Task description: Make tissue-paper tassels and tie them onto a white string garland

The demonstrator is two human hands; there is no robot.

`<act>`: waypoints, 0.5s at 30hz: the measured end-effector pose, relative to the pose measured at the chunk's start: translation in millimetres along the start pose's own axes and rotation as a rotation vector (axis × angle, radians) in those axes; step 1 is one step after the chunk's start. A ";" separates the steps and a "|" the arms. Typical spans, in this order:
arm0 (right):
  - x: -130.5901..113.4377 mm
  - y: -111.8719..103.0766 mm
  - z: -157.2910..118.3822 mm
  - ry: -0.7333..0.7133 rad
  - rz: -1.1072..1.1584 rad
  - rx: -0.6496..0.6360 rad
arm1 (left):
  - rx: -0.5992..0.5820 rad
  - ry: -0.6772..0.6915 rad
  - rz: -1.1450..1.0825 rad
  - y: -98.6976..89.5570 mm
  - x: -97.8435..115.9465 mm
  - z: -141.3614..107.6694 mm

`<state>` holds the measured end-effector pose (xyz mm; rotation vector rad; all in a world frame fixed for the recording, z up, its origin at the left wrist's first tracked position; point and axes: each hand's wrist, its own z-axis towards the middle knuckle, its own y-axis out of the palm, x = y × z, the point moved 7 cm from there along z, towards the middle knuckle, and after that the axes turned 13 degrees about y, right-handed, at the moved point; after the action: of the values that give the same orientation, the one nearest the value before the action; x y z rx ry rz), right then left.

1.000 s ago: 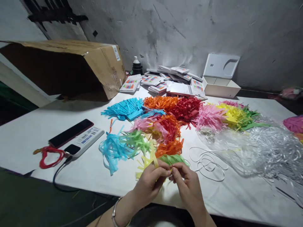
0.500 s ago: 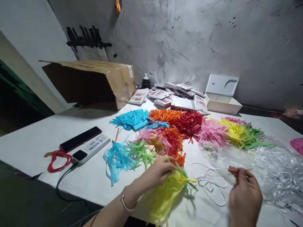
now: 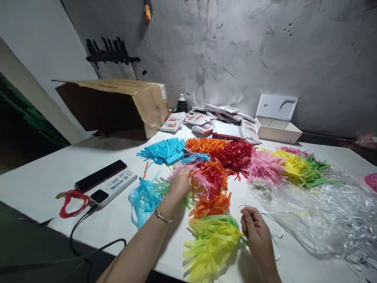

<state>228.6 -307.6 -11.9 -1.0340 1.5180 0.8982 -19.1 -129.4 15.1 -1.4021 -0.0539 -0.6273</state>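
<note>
My right hand (image 3: 257,232) is closed in a pinch on a thin needle (image 3: 245,204), its tip sticking up above the fingertips. A white string (image 3: 275,236) runs in loose loops beside that hand. Just left of it lies a yellow tissue tassel (image 3: 213,247) with green strips at its upper edge. My left hand (image 3: 180,184), a bracelet at its wrist, reaches into the tassel pile with bent fingers at the pink tassel (image 3: 203,184). What its fingertips grip is hidden. Close by are an orange tassel (image 3: 213,205) and a light blue tassel (image 3: 145,200).
Behind lie blue (image 3: 163,151), orange (image 3: 206,145), red (image 3: 238,155) and pink (image 3: 266,167) fringe bundles. A clear bag of white string (image 3: 332,212) is at right. Printed boxes (image 3: 226,127), a cardboard carton (image 3: 151,108), a phone (image 3: 101,175) and a power bank (image 3: 114,188) stand around.
My left hand has left the yellow tassel and moved up and left to the pile. My right hand has moved left, beside the yellow tassel, which now lies spread on the table.
</note>
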 end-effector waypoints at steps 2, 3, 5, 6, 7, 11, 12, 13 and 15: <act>1.3 8.4 -1.7 0.003 -0.095 -0.048 | -0.023 -0.003 -0.002 4.8 0.3 -0.2; 1.6 12.3 -2.7 0.001 -0.129 -0.068 | -0.031 -0.007 -0.008 6.6 -0.3 0.5; 1.8 19.8 -4.9 -0.014 -0.189 -0.108 | -0.006 -0.014 -0.020 4.1 -1.4 1.8; 1.8 23.0 -6.0 -0.025 -0.218 -0.123 | 0.030 -0.012 -0.026 -1.2 -1.2 1.5; 1.6 25.9 -7.1 -0.038 -0.248 -0.138 | 0.080 -0.003 -0.032 -9.2 0.0 0.1; -12.1 31.4 -11.1 -0.173 -0.350 -0.106 | 0.283 0.103 -0.067 -49.8 16.9 -16.7; -21.0 33.6 -13.2 -0.251 -0.369 -0.095 | 0.328 0.171 -0.096 -58.6 25.4 -22.3; -31.1 36.7 -16.0 -0.340 -0.385 -0.087 | 0.375 0.264 -0.143 -66.6 35.6 -28.2; -51.5 46.6 -21.8 -0.507 -0.410 -0.097 | 0.470 0.484 -0.272 -79.3 57.1 -40.9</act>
<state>181.9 -303.6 43.8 -1.0390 0.8111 0.8605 -19.3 -191.6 100.8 -0.7697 -0.0050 -1.0896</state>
